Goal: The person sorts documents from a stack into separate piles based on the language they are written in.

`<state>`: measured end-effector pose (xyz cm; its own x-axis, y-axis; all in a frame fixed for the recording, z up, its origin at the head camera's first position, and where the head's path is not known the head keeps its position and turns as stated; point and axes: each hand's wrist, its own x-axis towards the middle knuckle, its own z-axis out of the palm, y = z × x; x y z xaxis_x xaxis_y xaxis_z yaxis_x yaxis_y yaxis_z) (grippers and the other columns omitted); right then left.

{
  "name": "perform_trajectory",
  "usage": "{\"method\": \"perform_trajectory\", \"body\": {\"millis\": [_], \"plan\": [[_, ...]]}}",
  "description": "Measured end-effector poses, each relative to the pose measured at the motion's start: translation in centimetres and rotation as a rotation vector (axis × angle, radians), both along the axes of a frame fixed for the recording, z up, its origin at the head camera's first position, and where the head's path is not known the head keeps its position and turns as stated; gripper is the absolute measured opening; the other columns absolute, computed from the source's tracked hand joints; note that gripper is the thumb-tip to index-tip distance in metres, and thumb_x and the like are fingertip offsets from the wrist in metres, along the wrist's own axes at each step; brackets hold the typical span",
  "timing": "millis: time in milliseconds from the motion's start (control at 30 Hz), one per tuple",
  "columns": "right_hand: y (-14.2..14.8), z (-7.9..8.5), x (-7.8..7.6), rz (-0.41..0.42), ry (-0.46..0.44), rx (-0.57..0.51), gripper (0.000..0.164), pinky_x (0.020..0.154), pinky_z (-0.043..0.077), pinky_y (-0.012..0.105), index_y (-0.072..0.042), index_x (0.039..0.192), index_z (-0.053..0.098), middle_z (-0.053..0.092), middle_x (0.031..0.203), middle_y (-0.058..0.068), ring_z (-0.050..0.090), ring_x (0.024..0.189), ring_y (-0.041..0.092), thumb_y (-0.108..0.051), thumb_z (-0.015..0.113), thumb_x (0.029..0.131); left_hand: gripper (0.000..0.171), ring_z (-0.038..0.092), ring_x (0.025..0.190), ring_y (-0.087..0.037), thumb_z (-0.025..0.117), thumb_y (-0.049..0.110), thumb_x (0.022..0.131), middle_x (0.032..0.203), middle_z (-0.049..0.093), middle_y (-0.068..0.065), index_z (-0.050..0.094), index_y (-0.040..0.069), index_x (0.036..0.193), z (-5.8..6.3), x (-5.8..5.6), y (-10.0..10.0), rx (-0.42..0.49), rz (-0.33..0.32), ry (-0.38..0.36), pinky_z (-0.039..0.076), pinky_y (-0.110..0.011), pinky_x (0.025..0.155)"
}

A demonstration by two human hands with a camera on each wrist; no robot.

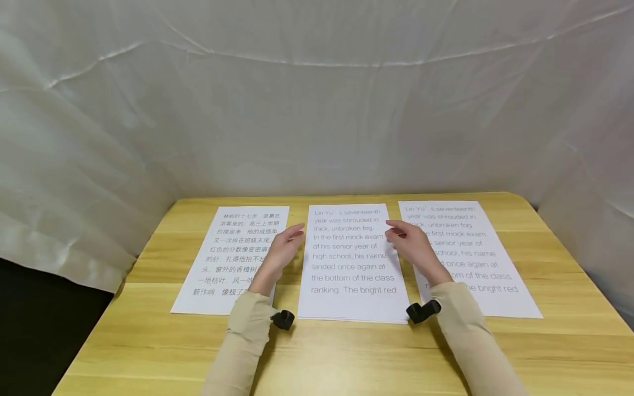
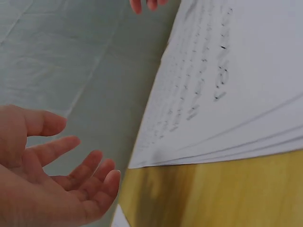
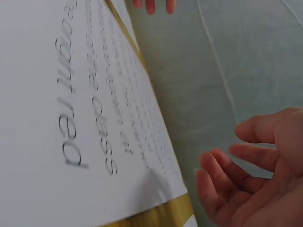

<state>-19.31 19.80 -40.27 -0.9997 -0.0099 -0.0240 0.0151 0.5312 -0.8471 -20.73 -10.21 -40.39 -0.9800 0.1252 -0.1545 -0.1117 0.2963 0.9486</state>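
Note:
Three printed paper stacks or sheets lie on the wooden table. My left hand [image 1: 284, 250] hovers between the left sheet with Chinese text [image 1: 208, 275] and the middle sheet with English text [image 1: 346, 302]. Its fingers are loosely bent and hold nothing, as the left hand [image 2: 61, 175] in the left wrist view also shows. Several layered edges of the middle paper [image 2: 255, 118] appear there. My right hand [image 1: 413, 247] is over the gap between the middle sheet and the right English sheet [image 1: 505, 302]. In the right wrist view the right hand [image 3: 255, 170] has relaxed fingers and nothing in it.
The light wooden table [image 1: 337, 357] has rounded far corners. A pale cloth curtain [image 1: 317, 121] hangs behind it and along both sides. A dark area [image 1: 44, 324] lies off the table's left edge. Small black cameras [image 1: 283, 319] sit at both wrists.

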Motion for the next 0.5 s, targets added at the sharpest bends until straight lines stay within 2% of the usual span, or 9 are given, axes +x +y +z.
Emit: {"method": "perform_trajectory", "body": {"millis": [133, 333, 500], "plan": [[0.9, -0.7, -0.9, -0.029, -0.082, -0.013, 0.048, 0.079, 0.055, 0.034, 0.004, 0.142, 0.043, 0.055, 0.118, 0.025, 0.063, 0.096, 0.032, -0.015, 0.052, 0.098, 0.046, 0.046, 0.125, -0.032, 0.051, 0.021, 0.1, 0.139, 0.048, -0.015, 0.046, 0.011, 0.144, -0.6, -0.6, 0.3, -0.011, 0.014, -0.046, 0.036, -0.05, 0.104], [1.9, -1.7, -1.6, -0.049, -0.147, 0.076, 0.05, 0.073, 0.055, 0.03, 0.006, 0.141, 0.043, 0.059, 0.109, 0.022, 0.062, 0.083, 0.024, -0.019, 0.051, 0.098, 0.049, 0.049, 0.123, -0.033, 0.051, 0.021, 0.1, 0.139, 0.046, -0.018, 0.041, 0.008, 0.147, -1.2, -1.5, 0.4, -0.026, -0.012, -0.091, 0.038, -0.047, 0.103], [2.1, -1.9, -1.7, -0.044, -0.186, 0.102, 0.05, 0.076, 0.055, 0.03, 0.008, 0.14, 0.043, 0.06, 0.115, 0.024, 0.062, 0.089, 0.024, -0.019, 0.051, 0.098, 0.053, 0.052, 0.116, -0.031, 0.051, 0.02, 0.099, 0.139, 0.046, -0.02, 0.037, 0.002, 0.147, -1.5, -2.0, 0.5, -0.06, 0.001, -0.129, 0.041, -0.044, 0.1]]}}
